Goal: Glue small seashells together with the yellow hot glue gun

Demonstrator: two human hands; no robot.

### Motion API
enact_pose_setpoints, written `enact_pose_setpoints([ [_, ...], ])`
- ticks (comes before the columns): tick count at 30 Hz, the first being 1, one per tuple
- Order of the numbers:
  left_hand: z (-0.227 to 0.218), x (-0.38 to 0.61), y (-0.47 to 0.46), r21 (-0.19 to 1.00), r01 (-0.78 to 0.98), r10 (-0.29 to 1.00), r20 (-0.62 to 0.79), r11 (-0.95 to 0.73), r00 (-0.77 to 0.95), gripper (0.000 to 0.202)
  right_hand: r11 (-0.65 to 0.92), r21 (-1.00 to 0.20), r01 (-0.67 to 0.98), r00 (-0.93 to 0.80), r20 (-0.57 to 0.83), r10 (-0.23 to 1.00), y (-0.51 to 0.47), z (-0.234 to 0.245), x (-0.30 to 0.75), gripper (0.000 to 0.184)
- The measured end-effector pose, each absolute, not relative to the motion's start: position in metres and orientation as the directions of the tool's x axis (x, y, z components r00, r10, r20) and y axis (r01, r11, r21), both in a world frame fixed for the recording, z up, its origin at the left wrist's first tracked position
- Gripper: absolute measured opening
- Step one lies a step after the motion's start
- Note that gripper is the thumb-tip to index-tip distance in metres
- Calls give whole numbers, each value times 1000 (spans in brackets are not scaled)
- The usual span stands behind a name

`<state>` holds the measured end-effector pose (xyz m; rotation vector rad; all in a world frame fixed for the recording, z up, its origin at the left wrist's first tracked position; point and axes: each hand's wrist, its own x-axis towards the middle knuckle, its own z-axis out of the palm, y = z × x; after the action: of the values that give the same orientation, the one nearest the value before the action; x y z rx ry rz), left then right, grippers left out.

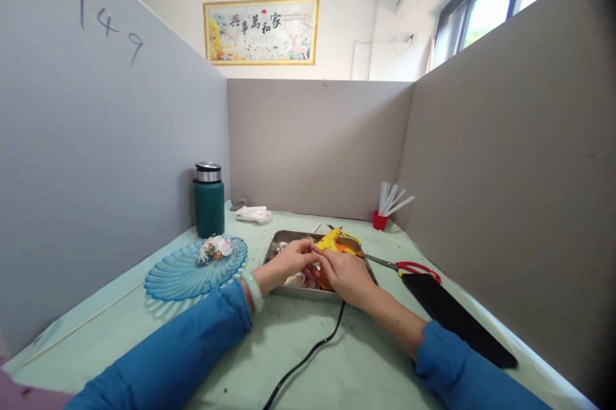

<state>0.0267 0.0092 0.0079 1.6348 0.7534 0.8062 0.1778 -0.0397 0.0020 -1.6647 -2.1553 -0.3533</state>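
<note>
My left hand (pixel 290 258), with a pale green bangle (pixel 253 291) at the wrist, and my right hand (pixel 350 276) meet over a metal tray (pixel 308 294). Both hands are closed, fingertips pinched together around something small and pale that I cannot make out. Shells (pixel 294 280) lie in the tray below my fingers. A yellow glue gun (pixel 330 240) rests in the tray just beyond my right hand, partly hidden by it. To the left, a blue scalloped glass plate (pixel 176 278) carries a small cluster of shells (pixel 215 248).
A green bottle (pixel 209 208) stands behind the plate, near a white packet (pixel 254 214). Right of the tray are red-handled scissors (pixel 418 269) and a black flat object (pixel 457 317). A red cup (pixel 380 221) holds white sticks. A black cord (pixel 312 352) runs toward me; grey partitions (pixel 317 147) enclose the table.
</note>
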Motion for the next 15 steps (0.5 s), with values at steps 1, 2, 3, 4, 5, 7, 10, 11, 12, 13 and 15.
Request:
enact_pose_setpoints([
  [1, 8, 27, 9, 981, 61, 818, 120, -186, 563, 17, 262, -36, 964, -217, 455, 864, -40, 2, 178, 47],
  [2, 9, 27, 8, 981, 59, 819, 119, -183, 561, 17, 264, -35, 964, -220, 456, 863, -40, 2, 178, 47],
  [3, 9, 27, 8, 982, 58, 820, 118, -181, 559, 17, 265, -34, 964, -221, 456, 862, -40, 2, 177, 47],
  [4, 9, 26, 8, 982, 59, 822, 116, -179, 558, 16, 267, -35, 963, -222, 455, 862, -40, 2, 177, 47],
  [5, 9, 26, 8, 983, 59, 823, 114, -176, 556, 16, 268, -37, 963, -222, 454, 863, -40, 3, 177, 47],
  [7, 9, 26, 8, 983, 59, 824, 112, -174, 555, 16, 268, -38, 963, -222, 454, 863, -41, 3, 176, 46],
  [10, 8, 26, 9, 983, 62, 822, 110, -173, 559, 15, 262, -36, 964, -217, 455, 863, -41, 4, 176, 46],
  [11, 8, 26, 9, 983, 64, 822, 107, -172, 559, 15, 259, -35, 965, -216, 453, 865, -40, 4, 177, 46],
  [12, 8, 27, 9, 983, 67, 823, 103, -169, 559, 14, 264, -31, 964, -221, 457, 862, -40, 3, 177, 46],
  [13, 9, 27, 9, 983, 70, 824, 100, -167, 557, 13, 270, -30, 962, -227, 460, 859, -40, 3, 177, 46],
  [15, 9, 27, 8, 983, 72, 827, 99, -166, 553, 11, 275, -28, 961, -232, 462, 856, -40, 3, 177, 45],
])
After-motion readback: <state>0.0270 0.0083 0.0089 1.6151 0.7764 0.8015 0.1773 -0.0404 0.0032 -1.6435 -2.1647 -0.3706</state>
